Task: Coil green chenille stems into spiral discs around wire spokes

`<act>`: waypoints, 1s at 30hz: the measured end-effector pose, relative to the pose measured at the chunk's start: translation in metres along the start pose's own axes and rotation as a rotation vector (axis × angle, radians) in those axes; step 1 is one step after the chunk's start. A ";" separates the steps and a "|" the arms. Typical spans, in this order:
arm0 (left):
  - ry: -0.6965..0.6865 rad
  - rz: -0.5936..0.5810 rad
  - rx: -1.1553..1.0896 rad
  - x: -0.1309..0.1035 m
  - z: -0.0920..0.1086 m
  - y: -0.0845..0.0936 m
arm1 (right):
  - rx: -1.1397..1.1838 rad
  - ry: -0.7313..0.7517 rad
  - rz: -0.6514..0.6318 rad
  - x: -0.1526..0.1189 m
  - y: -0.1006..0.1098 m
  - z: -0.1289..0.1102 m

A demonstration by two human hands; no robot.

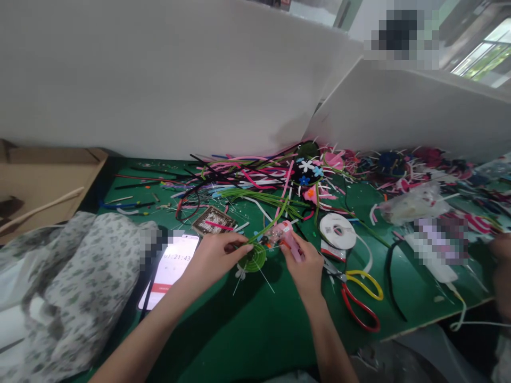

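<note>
My left hand [221,255] pinches a flat green coil of pipe cleaner [254,259] at its upper left edge. Thin pale strands stick out below the coil, and a small white flower [240,273] shows at its lower left. In my right hand [305,264] is a pink glue gun [294,246], its front end pointing left, close above the coil's right side. Small blue and orange pieces lie around that front end, so its tip is hard to make out. Long green pipe cleaners [267,200] lie just behind both hands.
Scissors with red and yellow handles [361,298] lie right of my right hand, below a white ribbon spool [337,232]. A lit phone [171,271] and floral cloth [96,276] are at left. Pipe cleaners and flowered pieces [306,171] line the back. Another person's hand [502,250] is far right.
</note>
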State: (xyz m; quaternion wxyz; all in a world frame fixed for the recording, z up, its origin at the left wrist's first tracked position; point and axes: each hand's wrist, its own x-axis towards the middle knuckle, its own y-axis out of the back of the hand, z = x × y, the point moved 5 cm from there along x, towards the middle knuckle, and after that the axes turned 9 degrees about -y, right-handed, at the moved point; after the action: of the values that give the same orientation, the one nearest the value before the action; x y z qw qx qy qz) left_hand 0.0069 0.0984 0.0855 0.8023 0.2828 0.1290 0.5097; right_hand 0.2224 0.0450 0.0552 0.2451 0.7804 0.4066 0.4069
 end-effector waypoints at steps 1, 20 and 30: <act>-0.002 0.001 0.000 0.000 0.000 0.000 | -0.001 0.001 -0.002 0.000 0.000 0.000; -0.012 -0.003 0.033 0.000 0.002 0.000 | 0.008 0.034 0.055 -0.003 -0.001 0.004; -0.007 -0.001 0.031 -0.001 0.002 -0.001 | 0.018 0.030 0.048 -0.003 0.000 0.002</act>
State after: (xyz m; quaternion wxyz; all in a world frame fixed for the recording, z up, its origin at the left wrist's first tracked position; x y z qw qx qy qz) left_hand 0.0084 0.0967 0.0866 0.7986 0.2971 0.1343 0.5060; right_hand 0.2228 0.0423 0.0528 0.2223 0.7859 0.3949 0.4207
